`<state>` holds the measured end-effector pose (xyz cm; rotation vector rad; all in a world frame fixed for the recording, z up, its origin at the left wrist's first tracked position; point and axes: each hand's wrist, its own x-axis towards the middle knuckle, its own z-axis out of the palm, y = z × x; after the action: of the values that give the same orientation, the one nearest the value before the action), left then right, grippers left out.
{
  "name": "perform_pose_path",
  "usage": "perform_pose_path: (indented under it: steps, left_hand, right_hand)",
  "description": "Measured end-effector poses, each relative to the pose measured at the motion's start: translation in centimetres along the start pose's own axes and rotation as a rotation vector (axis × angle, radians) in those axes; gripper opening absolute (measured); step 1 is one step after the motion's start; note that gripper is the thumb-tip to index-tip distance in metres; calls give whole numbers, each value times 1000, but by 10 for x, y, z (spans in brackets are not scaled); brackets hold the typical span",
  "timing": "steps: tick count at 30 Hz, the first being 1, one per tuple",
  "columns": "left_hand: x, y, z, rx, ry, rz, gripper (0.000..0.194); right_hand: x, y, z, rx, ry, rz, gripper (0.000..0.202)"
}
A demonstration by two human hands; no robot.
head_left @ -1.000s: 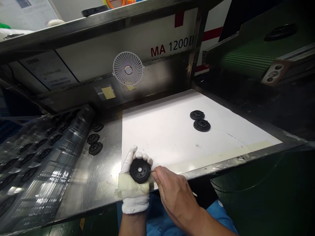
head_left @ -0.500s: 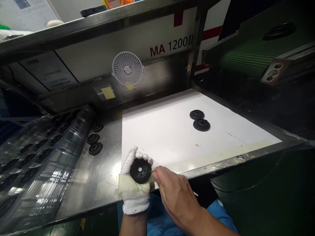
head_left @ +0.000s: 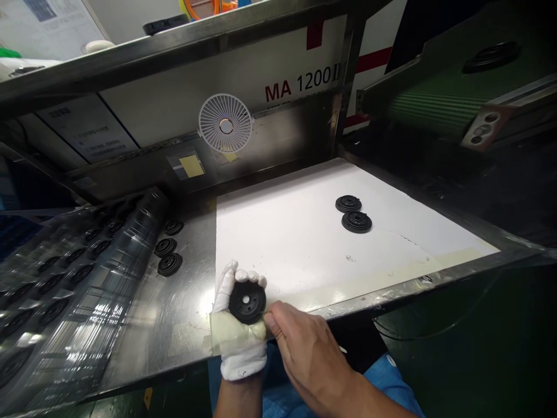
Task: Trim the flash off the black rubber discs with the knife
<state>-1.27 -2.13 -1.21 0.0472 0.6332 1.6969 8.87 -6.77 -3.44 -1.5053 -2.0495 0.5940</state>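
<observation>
My left hand (head_left: pixel 240 331), in a white glove with tape around the palm, is closed round a black round part (head_left: pixel 247 302) near the front edge of the bench. The part's flat face with a small centre hole points up. Bare and closed in a pinch, my right hand (head_left: pixel 307 342) is at the lower right rim of the part. What its fingertips hold is too small to make out. Two more black round parts (head_left: pixel 357 222) lie touching on the white sheet (head_left: pixel 287 238).
Several black parts (head_left: pixel 169 264) sit on the metal bench (head_left: pixel 187 302) at the left, beside clear plastic trays (head_left: pixel 104 302) filled with similar parts. A white fan (head_left: pixel 225 123) stands at the back. A green conveyor (head_left: pixel 435 113) carries a black part at the upper right.
My right hand has shifted slightly left and down along the rim of the part. My left hand and the part have tilted and moved slightly.
</observation>
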Motion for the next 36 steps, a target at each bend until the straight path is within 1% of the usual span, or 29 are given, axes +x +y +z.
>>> perform_pose_path:
  steps: [2, 7, 11, 14, 15, 17, 19, 20, 23, 27, 29, 30, 32, 34, 36]
  left_hand:
    - [0, 0, 0, -1, -5, 5, 10]
    - [-1, -1, 0, -17, -24, -29, 11]
    - [1, -4, 0, -18, -5, 28, 10]
    - [2, -5, -3, 49, -18, 74, 19]
    - [2, -3, -4, 86, -43, 50, 25]
    - [1, 0, -8, 137, -108, -66, 36]
    - [-1, 4, -12, 125, -152, -191, 39]
    - [-2, 5, -13, 101, -165, -216, 38]
    - [-1, 4, -12, 48, -162, -169, 27]
    - [5, -3, -8, 51, -68, -109, 13]
    - [6, -5, -9, 64, -26, -59, 12]
    - [6, -4, -10, 77, -25, -40, 15]
    - [4, -1, -12, 113, -66, -70, 24]
    - [1, 2, -14, 140, -118, -172, 34]
    - [-1, 5, -15, 137, -122, -233, 36]
  right_hand:
    - [0, 0, -1, 8, 5, -8, 24]
    - [3, 3, 0, -77, 85, 13, 21]
    - [1, -1, 7, -73, 87, -31, 20]
    - [0, -1, 10, -71, 84, -55, 20]
    - [0, 0, 10, -72, 85, -57, 20]
    - [1, 4, 8, -76, 89, -66, 20]
    - [2, 9, 6, -84, 92, -59, 21]
    - [3, 10, 5, -90, 95, -48, 22]
    - [1, 12, 6, -101, 101, -25, 21]
    - [-3, 7, 14, -89, 91, -65, 22]
    - [-4, 5, 18, -86, 80, -83, 22]
    - [-4, 5, 18, -85, 74, -88, 22]
    - [-4, 5, 16, -76, 64, -90, 21]
    - [-2, 7, 12, -62, 64, -93, 22]
    - [-1, 9, 8, -62, 77, -69, 22]
